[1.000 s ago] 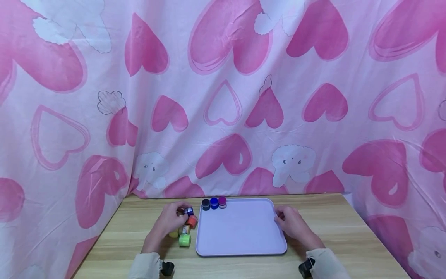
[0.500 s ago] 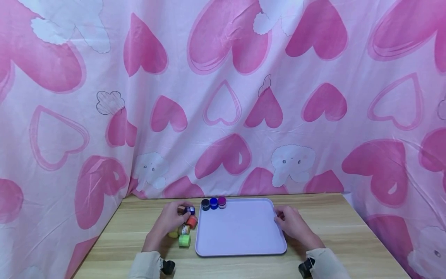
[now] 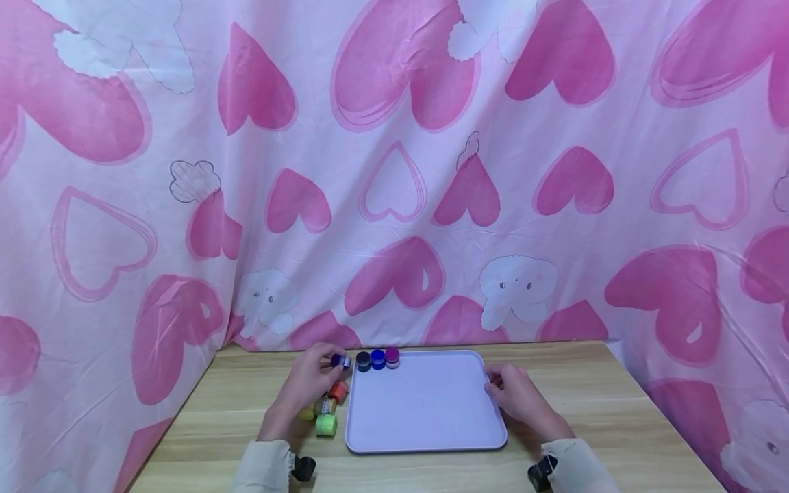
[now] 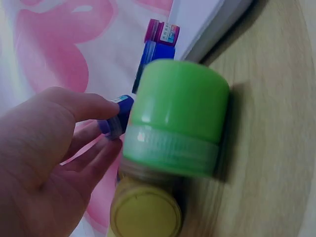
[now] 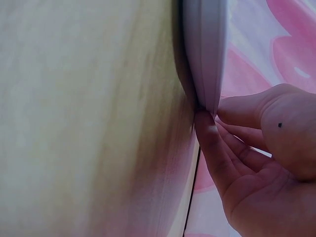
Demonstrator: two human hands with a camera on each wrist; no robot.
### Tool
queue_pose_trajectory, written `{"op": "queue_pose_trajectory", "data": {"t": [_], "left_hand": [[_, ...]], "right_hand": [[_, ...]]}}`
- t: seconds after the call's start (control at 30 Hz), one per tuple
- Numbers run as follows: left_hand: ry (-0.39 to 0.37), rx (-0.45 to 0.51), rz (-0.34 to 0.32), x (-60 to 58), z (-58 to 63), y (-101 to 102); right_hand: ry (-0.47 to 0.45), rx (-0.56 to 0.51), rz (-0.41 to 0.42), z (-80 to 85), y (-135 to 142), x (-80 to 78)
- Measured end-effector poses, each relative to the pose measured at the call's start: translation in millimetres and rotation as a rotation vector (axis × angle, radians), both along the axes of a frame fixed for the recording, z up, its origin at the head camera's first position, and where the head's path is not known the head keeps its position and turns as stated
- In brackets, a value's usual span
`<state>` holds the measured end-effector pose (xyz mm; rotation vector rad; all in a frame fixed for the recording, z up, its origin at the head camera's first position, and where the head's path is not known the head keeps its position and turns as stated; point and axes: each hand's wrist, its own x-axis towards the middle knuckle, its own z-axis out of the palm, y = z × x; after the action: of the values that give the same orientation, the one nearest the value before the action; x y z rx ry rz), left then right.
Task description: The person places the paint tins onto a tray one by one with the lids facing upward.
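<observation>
Now the dark blue jar (image 3: 341,361) has parted from the orange jar (image 3: 338,392): 0.5 s ago the 2 sat close together, and a gap shows between them at this moment. The left hand (image 3: 305,376) has gone with it, farther from the person, and pinches it between thumb and fingers, as the left wrist view also shows. That jar is just outside the far left corner of the tray (image 3: 431,404), near the black jar (image 3: 363,361); whether its base is off the table (image 3: 585,383) I cannot tell.

On the tray the row along the far edge is unchanged at 3: black jar, blue jar (image 3: 378,359) and magenta jar (image 3: 392,357). Likewise the right hand (image 3: 520,394) has stayed put, pinching the tray's right edge, which probably keeps it steady.

For the work, I judge that 1 jar has been picked out of the cluster but not placed. Left of the tray remain the orange jar, a labelled jar (image 3: 325,407), the yellow jar (image 3: 306,413) and the green jar (image 3: 327,425); the left hand may hide others.
</observation>
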<state>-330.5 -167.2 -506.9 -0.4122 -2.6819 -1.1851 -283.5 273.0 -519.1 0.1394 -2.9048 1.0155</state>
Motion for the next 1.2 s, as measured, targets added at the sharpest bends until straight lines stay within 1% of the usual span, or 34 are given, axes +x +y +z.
{"op": "queue_pose_trajectory", "data": {"t": [0.07, 0.17, 0.33, 0.43, 0.53, 0.6, 0.7, 0.8, 0.9, 0.93, 1.03, 1.17, 1.2], "left_hand": [[0.011, 0.010, 0.000, -0.2, 2.0, 3.1], [0.035, 0.018, -0.019, -0.8, 4.8, 7.9], [0.105, 0.005, -0.048, -2.5, 10.1, 17.4], [0.160, 0.003, -0.064, -5.4, 12.4, 24.9], [0.212, 0.023, -0.105, -9.9, 14.4, 35.1], [0.228, 0.043, -0.140, -12.8, 15.9, 43.2], [0.229, 0.055, -0.177, -16.0, 18.0, 56.3], [0.205, 0.054, -0.192, -18.5, 19.2, 70.1], [0.225, 0.038, -0.219, -21.4, 19.0, 82.4], [0.236, 0.029, -0.231, -22.7, 18.7, 86.0], [0.304, 0.002, -0.277, -27.3, 16.4, 94.9], [0.368, -0.030, -0.341, -32.7, 12.8, 103.3], [0.374, -0.040, -0.355, -33.4, 12.3, 105.1]], "right_hand": [[-0.003, -0.003, -0.003, -0.2, 0.2, 0.2], [-0.008, -0.007, -0.006, -0.5, 0.3, 0.0], [-0.022, -0.013, -0.017, -1.6, -0.2, -1.1], [-0.019, -0.015, -0.016, -1.4, -0.3, -0.9], [-0.011, -0.015, -0.010, -1.0, 0.0, -0.1], [-0.010, -0.016, -0.009, -0.7, 0.2, 0.2], [-0.010, -0.013, -0.008, 0.0, 0.2, 0.8], [-0.018, -0.016, -0.013, 0.5, 0.1, 1.0], [-0.021, -0.017, -0.016, 0.5, -0.3, 1.0], [-0.020, -0.017, -0.017, 0.5, -0.5, 1.1], [-0.008, -0.014, -0.015, -0.1, -0.5, 0.8], [-0.003, -0.013, -0.014, -1.1, 0.1, 0.6], [-0.003, -0.011, -0.013, -1.3, 0.4, 0.6]]}}
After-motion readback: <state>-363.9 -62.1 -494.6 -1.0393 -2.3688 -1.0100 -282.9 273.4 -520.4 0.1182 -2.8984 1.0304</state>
